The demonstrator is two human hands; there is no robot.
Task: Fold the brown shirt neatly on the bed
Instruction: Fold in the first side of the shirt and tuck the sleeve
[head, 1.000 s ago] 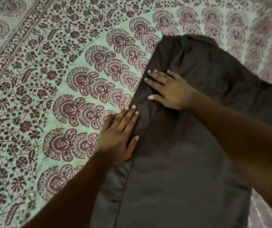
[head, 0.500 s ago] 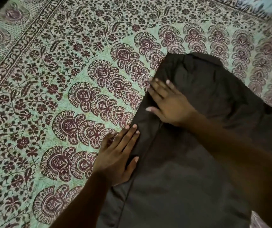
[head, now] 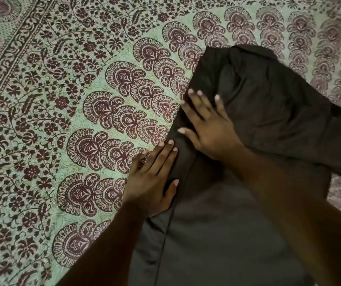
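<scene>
Bed surface: pale green cotton bedspread (head: 52, 141) printed with maroon paisley fans and floral borders, filling the left and upper field. No other items seen.

Left hand (head: 151, 182): palm down, fingers straight and close together, lying half on the bedspread and half on the long left edge of the shirt. No pinch; flat press only. Thumb (head: 173, 183) resting on cloth just inside the edge seam.

Dark brown woven shirt (head: 217, 234): spread flat on the bedspread, running from below the left hand up past the right hand to the far end. Left side appears turned in along a straight line, giving a doubled strip directly under both hands. Seam line continues down from beneath the left thumb toward the bottom of view.

Right hand (head: 206, 129): just above and beside the left hand, fingertips nearly meeting it. Palm down, fingers spread, pressing the same folded edge. Nothing gripped.

Beyond the right hand: cloth still rumpled, soft creases near the collar end. To the right of the right forearm: a loose flap of shirt reaching out over the bedspread, seemingly not yet folded in; sleeve or side panel, cannot tell.

Progress estimate: early to middle. Done: shirt laid out, left lengthwise fold made and being smoothed. Left: smooth upper creases, fold in right side, then fold crosswise into a compact stack.
</scene>
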